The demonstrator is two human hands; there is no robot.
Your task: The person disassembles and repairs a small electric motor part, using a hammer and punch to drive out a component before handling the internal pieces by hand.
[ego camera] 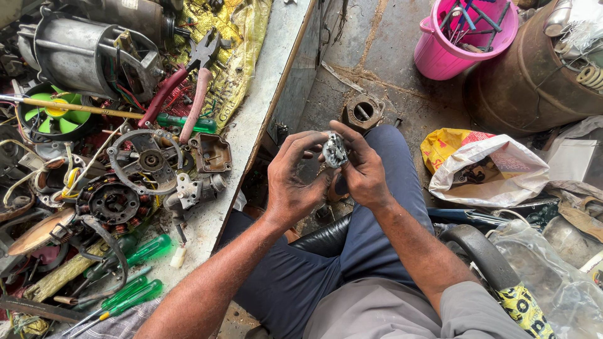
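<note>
A: Above the lap, over the blue trouser leg [377, 207], a small grey metal part [335, 150] is held between both hands. Left hand [295, 182]: fingers curled, tips pressed to the part's left side. Right hand [363, 169]: fingers closed on the part from the right and top.

B: Contact confirmed on both sides. Is the part's type determined?

A: Not resolved; too small, partly covered by fingers. Grime is noted on both hands.

B: Surroundings?

A: Left, on the bench [264, 81]: a motor housing [88, 53], red-handled pliers [182, 81], a wound stator [110, 201], a green fan [56, 116], green-handled screwdrivers [135, 295]. Well apart from the hands, on the floor: a pink bucket [461, 41] holding tools, a rusty drum [534, 75], a white bag [490, 172].
</note>
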